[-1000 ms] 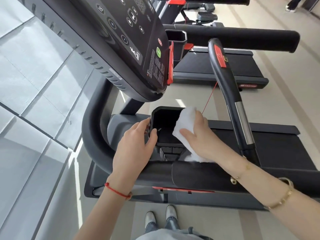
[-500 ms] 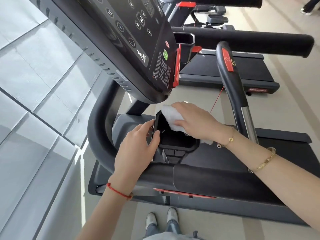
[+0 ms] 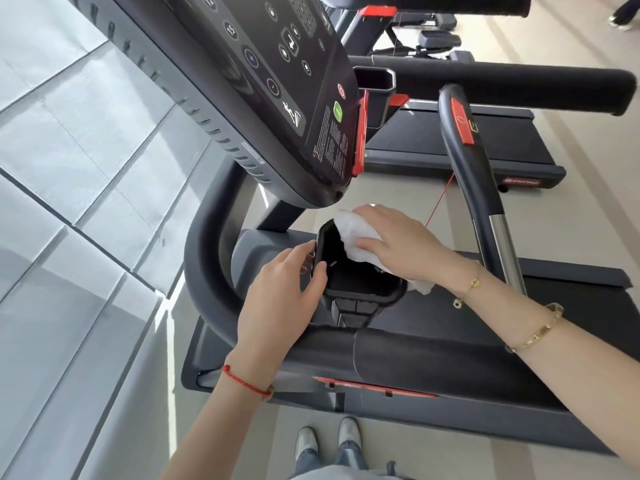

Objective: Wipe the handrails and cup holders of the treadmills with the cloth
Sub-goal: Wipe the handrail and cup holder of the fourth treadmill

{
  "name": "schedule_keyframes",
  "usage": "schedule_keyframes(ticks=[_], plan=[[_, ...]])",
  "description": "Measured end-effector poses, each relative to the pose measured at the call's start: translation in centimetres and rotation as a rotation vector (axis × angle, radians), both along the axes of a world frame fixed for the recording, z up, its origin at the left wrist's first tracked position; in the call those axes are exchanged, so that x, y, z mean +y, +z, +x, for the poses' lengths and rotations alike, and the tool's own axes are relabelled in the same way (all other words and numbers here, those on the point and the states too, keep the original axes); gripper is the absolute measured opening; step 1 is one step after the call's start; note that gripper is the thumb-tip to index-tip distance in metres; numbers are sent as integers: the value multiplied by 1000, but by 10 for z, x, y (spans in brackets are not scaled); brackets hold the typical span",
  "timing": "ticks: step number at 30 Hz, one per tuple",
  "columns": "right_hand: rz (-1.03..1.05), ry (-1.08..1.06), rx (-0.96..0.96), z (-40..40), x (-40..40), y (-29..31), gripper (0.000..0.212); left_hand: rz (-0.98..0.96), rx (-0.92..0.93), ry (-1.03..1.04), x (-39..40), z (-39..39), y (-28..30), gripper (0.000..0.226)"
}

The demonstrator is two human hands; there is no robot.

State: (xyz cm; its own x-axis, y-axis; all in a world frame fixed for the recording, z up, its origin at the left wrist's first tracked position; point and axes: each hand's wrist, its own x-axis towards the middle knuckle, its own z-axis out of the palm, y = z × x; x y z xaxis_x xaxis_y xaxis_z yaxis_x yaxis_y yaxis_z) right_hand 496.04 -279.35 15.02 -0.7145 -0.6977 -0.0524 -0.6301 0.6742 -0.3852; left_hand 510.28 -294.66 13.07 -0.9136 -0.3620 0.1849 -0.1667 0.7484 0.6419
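At near treadmill's cup holder [image 3: 360,271]: my left hand [image 3: 280,292] gripped left rim, right hand [image 3: 398,251] pressed cloth [image 3: 356,237] on far rim. Judged holder mid-wipe; handrail [image 3: 481,188], far cup holder [image 3: 374,81] remained.

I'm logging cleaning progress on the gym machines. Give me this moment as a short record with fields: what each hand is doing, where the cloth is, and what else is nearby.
left hand: left hand grips the left rim of the cup holder
right hand: right hand presses the cloth on the holder's far right rim
cloth: white, bunched, partly draped into the holder
console: console overhangs the holder
handrail: handrail to the right, untouched
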Motion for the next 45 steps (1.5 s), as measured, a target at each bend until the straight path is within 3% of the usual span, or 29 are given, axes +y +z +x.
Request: schedule_keyframes(ticks=[4,8,15,20,23,28,33,37,41,45], plan=[[-179,-290,-231,37,19,-7,61,-9,-8,-7,-1,0,-2,42],[-180,-417,-332,64,22,-13,72,-27,-11,-8,0,0,-4,42],[-68,-318,-290,21,5,11,54,-18,-7,-13,0,1,-5,43],[-145,-411,-338,71,23,-6,67,-29,-15,-5,0,-1,-7,43],[-123,-398,-302,59,21,-3,66,-29,-14,-8,1,0,-6,42],[51,-65,-52,6,-5,9,42,-39,-8,-4,2,1,-4,42],[103,149,27,-11,-21,9,41,-33,-15,-1,2,1,-3,42],[28,40,-24,-8,-2,1,45,-7,-34,-1,0,1,-2,42],[-78,-155,-194,14,25,-3,58,-6,-34,0,-1,1,-2,41],[-210,-200,-249,41,42,4,53,-6,-29,-21,-2,0,-3,41]])
